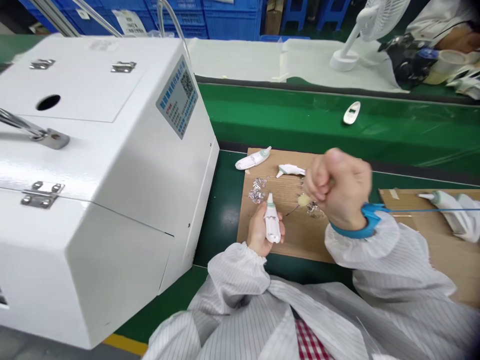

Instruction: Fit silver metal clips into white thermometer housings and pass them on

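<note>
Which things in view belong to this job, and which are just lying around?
Job: left hand holding a thermometer; right hand; cardboard sheet; foil scraps; two more thermometers.
Lying around: fan; white machine; blue crates.

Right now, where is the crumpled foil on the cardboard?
In the head view, the crumpled foil lies near the left edge of the cardboard sheet, just above the left hand and below a white plastic device casing.

We saw a glossy plastic thermometer casing (272, 220) on rough cardboard (300, 240), crinkled foil (257, 190) at its eleven o'clock, and a glossy painted-metal cabinet (93, 165) at nine.
</note>
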A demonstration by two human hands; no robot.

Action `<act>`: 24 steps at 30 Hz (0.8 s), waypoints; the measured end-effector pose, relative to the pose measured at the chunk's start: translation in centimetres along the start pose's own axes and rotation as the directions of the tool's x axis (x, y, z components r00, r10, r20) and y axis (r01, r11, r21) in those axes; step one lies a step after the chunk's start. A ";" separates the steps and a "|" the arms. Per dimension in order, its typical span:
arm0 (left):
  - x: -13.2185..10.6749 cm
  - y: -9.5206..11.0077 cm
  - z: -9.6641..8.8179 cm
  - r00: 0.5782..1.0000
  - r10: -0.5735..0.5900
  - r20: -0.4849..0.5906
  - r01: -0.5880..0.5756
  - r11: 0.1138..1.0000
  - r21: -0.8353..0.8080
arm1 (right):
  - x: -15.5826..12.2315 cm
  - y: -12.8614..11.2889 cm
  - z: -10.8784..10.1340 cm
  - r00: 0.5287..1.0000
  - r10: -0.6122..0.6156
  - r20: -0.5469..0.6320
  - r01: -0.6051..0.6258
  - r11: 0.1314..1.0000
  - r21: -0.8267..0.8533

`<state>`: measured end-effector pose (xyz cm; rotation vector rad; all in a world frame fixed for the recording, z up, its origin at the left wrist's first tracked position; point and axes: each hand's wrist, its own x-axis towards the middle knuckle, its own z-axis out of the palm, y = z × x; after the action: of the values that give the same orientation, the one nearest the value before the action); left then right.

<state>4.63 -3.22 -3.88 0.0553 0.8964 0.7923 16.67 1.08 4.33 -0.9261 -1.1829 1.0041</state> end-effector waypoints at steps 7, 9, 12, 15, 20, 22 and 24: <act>0.7 -2.5 0.4 0.996 0.088 0.008 -0.089 0.991 0.101 | -0.8 -1.6 0.5 0.990 -0.064 -0.125 0.084 0.983 0.163; 0.7 -2.5 0.4 0.996 0.087 0.010 -0.087 0.991 0.106 | -0.9 -1.4 0.6 0.988 -0.071 -0.140 0.092 0.984 0.150; 0.6 -2.3 0.4 0.996 0.088 0.011 -0.089 0.991 0.105 | -1.1 -1.2 0.7 0.987 -0.085 -0.134 0.102 0.987 0.122; 0.6 -2.3 0.5 0.996 0.088 0.010 -0.089 0.991 0.098 | -1.3 -1.2 0.9 0.990 -0.078 -0.116 0.091 0.990 0.110; 0.6 -2.4 0.5 0.995 0.093 0.018 -0.094 0.993 0.074 | -1.8 -1.1 1.0 0.996 -0.028 -0.087 0.036 0.995 0.098; 0.7 -2.4 0.5 0.995 0.094 0.017 -0.095 0.992 0.079 | -1.9 -1.2 1.0 0.995 -0.031 -0.093 0.040 0.994 0.097; 0.7 -2.4 0.4 0.995 0.096 0.007 -0.096 0.992 0.087 | -1.9 -1.4 0.9 0.993 -0.042 -0.111 0.053 0.994 0.093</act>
<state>6.64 -4.41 -4.96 0.1776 0.9309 0.8419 15.77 -1.15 5.27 -0.8619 -1.0517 0.9521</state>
